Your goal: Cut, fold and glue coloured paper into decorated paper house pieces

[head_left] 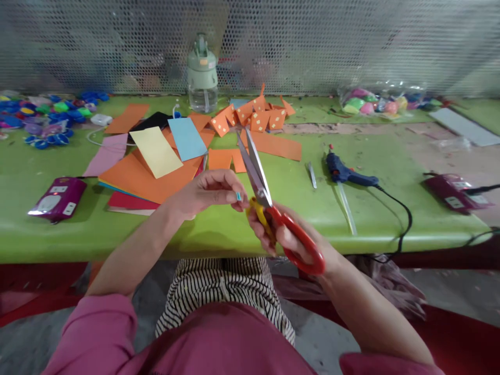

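Observation:
My right hand (pixel 279 232) grips the red and yellow handles of a pair of scissors (pixel 258 179), whose steel blades point up and away and stand slightly apart. My left hand (pixel 207 194) is just left of the blades, fingers pinched on a tiny light-blue scrap of paper (pixel 238 196) held close to the scissors' pivot. Both hands hover over the near edge of the green table (pixel 234 229).
Sheets of orange, yellow, blue, pink and black paper (pixel 156 156) lie at centre left, with folded orange dotted pieces (pixel 253 115) behind. A water bottle (pixel 202 75) stands at the back. A blue glue gun (pixel 346 173), tweezers (pixel 312 175), two purple devices (pixel 58 199) and plastic flowers (pixel 47 117) surround them.

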Demonstrator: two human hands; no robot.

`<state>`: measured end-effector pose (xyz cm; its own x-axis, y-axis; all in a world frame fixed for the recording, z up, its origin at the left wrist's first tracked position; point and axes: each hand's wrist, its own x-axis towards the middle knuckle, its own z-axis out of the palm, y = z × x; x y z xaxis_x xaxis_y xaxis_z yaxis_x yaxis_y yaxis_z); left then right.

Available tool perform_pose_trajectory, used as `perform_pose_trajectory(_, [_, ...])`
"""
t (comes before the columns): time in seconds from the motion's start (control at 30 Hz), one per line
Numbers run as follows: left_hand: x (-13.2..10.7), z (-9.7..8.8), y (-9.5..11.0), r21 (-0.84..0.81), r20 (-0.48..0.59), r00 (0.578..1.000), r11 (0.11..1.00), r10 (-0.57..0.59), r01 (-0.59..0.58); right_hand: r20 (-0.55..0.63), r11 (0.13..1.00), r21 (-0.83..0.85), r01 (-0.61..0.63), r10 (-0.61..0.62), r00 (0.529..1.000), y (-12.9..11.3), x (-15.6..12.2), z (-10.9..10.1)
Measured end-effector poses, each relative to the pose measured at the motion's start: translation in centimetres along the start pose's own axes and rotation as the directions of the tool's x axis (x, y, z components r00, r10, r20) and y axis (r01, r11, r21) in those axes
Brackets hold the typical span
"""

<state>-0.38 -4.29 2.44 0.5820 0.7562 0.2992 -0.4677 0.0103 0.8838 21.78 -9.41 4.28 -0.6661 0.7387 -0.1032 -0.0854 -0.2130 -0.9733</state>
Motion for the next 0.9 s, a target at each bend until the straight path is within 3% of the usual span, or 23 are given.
perform_pose_trajectory(0.17, [0.2,-0.3,0.3,-0.137,-0.174,0.984,0.988,0.043,-0.068,0.108,0.986,-0.147,-0.076,0.093,0.990,0.6,-3.1,-1.3])
perform_pose_trajectory(0.33, [0.3,-0.2,0.4,-0.155,-0.242,0.970,0.987,0.005,-0.044,0.117,0.968,-0.231,-0.095,0.125,0.985,1.1,-3.8,-2.5])
perform_pose_trajectory(0.67, [0.4,-0.2,0.2,-0.130,-0.272,0.962,0.991,-0.024,-0.012,0.128,0.979,-0.186,-0.085,0.110,0.986,1.6,-3.3,-2.5])
perform_pose_trajectory(0.9, [0.4,-0.2,0.2,-0.173,-0.211,0.977,0.984,-0.005,-0.032,0.117,0.975,-0.199,-0.095,0.120,0.986,1.8,-3.6,-2.9])
